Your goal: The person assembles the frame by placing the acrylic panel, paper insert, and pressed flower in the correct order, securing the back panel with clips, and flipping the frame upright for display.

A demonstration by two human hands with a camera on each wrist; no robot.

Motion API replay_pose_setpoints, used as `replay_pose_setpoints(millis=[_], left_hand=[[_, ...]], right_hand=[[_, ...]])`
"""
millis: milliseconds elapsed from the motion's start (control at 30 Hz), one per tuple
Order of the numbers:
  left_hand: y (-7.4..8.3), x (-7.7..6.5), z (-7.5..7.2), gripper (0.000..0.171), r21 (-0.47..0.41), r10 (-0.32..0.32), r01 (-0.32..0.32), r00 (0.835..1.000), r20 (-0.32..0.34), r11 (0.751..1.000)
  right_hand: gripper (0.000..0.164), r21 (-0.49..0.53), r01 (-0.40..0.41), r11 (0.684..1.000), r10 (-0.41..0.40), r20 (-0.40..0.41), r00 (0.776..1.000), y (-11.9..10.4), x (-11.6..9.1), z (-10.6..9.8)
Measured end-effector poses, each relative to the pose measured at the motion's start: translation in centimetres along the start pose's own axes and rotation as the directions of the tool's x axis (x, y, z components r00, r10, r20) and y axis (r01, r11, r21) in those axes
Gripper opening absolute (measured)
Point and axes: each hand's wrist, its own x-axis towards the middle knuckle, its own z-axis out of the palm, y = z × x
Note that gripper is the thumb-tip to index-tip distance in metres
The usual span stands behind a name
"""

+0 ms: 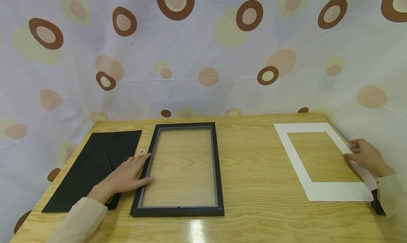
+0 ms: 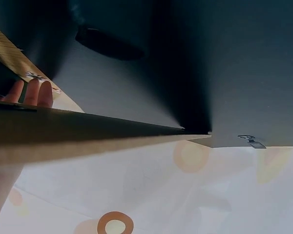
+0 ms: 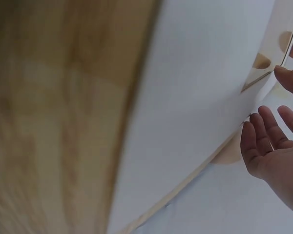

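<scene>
Desk (image 1: 248,158): pale grained wood, bright glare near front. Directly on it, left to right: black backing board (image 1: 90,165), small flower mark (image 1: 141,152), black frame (image 1: 217,165) with clear pane, white mat (image 1: 337,191) well apart, along right edge.

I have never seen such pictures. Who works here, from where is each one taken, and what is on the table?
No machine here: the left hand and right hand are a person's, bare. The wide picture comes from a camera on the head; the others from cameras on each wrist. On the table lie a black board, a black frame and a white mat with a window cut out. The left hand rests on the frame's left side; the right hand seems to grip the mat's right strip.
</scene>
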Motion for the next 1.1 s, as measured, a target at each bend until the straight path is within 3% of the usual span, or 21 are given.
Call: replay_pose_setpoints(millis=[533, 1100], left_hand=[[0.08, -0.06, -0.04, 0.086, 0.000, -0.006, 0.006, 1.000, 0.008, 1.000], [0.16, -0.05, -0.20, 0.087, 0.006, -0.008, 0.008, 1.000, 0.020, 1.000]], right_hand=[[0.057, -0.008, 0.002, 1.000, -0.002, -0.016, 1.000, 0.17, 0.18, 0.05], [0.070, 0.041, -0.086, 0.995, 0.085, 0.024, 0.996, -0.61, 0.01, -0.34]])
